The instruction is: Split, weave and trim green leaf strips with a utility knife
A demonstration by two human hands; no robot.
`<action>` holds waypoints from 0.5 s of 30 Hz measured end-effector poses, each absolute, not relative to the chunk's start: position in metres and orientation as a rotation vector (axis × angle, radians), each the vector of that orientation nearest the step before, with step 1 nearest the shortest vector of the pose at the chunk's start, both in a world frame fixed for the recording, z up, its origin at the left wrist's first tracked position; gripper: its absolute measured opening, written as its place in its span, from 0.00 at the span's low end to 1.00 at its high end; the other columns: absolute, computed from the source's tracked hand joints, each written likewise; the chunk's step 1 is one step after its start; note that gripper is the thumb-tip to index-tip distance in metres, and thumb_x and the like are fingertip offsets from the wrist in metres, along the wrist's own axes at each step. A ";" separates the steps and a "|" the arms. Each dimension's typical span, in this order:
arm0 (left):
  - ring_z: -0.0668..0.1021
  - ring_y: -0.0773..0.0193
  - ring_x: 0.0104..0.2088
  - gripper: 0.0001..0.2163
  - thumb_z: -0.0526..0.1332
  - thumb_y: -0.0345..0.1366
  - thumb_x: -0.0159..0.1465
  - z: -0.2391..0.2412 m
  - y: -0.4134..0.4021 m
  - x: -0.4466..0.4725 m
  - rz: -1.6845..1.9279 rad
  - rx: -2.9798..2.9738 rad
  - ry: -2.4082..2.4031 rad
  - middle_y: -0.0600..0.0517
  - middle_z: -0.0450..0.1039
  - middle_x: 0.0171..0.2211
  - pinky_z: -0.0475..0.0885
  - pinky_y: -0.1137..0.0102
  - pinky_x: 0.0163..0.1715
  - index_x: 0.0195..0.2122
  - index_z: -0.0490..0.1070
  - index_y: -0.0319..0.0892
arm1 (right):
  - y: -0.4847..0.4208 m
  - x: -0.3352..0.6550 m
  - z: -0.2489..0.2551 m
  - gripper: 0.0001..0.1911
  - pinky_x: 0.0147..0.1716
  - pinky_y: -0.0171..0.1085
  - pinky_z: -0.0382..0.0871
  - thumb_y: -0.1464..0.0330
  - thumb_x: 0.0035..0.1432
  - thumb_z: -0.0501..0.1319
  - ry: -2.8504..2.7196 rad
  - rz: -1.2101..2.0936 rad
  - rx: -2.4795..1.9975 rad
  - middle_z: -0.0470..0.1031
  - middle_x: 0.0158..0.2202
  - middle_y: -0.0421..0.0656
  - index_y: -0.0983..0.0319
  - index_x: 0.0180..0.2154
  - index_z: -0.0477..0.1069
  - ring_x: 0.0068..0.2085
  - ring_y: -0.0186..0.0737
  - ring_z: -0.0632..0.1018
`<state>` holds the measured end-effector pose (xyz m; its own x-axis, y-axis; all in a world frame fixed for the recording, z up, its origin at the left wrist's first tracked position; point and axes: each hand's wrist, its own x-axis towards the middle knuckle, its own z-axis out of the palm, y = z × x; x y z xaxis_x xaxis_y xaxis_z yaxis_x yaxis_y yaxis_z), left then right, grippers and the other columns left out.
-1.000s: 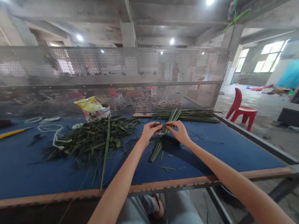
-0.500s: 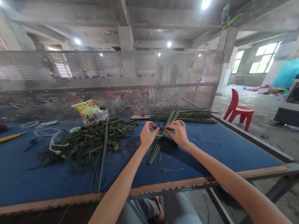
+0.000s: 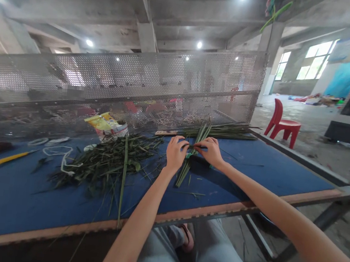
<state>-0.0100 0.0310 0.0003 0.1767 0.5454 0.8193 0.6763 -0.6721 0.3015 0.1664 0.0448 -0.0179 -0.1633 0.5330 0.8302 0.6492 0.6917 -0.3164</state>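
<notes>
Over the blue tabletop, my left hand (image 3: 175,152) and my right hand (image 3: 212,152) meet, fingertips almost touching. Each pinches a short, dark green leaf strip (image 3: 191,146) stretched between them; its exact shape is too small to make out. Beneath and behind the hands lies a bundle of long green leaf strips (image 3: 183,174), slanting away from me. Something small and bright green (image 3: 188,155) shows on that bundle under my fingers. Left of my left hand spreads a heap of cut leaves (image 3: 105,163), with one long leaf blade (image 3: 122,184) across it.
Behind the heap stands a yellow and white bag (image 3: 109,128). A yellow-handled tool (image 3: 9,159) and white cord (image 3: 64,159) lie at left. More long leaves (image 3: 225,132) lie along the back, before a perforated metal screen (image 3: 168,80). A red chair (image 3: 283,123) stands beyond the table.
The view has tilted slightly downward. My left fingers have lifted and arched a little, while both hands stay together on the leaf strip. The bundle and heap lie as before.
</notes>
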 end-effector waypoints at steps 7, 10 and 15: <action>0.73 0.57 0.44 0.02 0.65 0.34 0.54 -0.004 0.044 -0.011 -1.890 -2.381 -1.357 0.48 0.73 0.37 0.65 0.62 0.48 0.29 0.78 0.44 | 0.043 0.167 -0.015 0.06 0.46 0.45 0.59 0.62 0.56 0.63 -1.859 -0.098 -0.946 0.78 0.32 0.41 0.54 0.34 0.78 0.37 0.42 0.74; 0.75 0.58 0.40 0.03 0.67 0.35 0.51 -0.007 0.050 -0.012 -2.147 -2.506 -1.446 0.48 0.75 0.33 0.68 0.64 0.43 0.27 0.78 0.43 | 0.043 0.167 -0.015 0.07 0.46 0.45 0.58 0.62 0.56 0.63 -1.868 -0.070 -0.943 0.79 0.32 0.41 0.55 0.34 0.78 0.37 0.42 0.74; 0.75 0.59 0.35 0.07 0.67 0.37 0.48 -0.008 0.053 -0.013 -2.222 -2.575 -1.528 0.48 0.75 0.32 0.69 0.65 0.37 0.28 0.77 0.41 | 0.047 0.166 -0.017 0.07 0.45 0.46 0.58 0.61 0.56 0.63 -1.867 -0.029 -0.971 0.79 0.31 0.40 0.55 0.33 0.78 0.36 0.43 0.74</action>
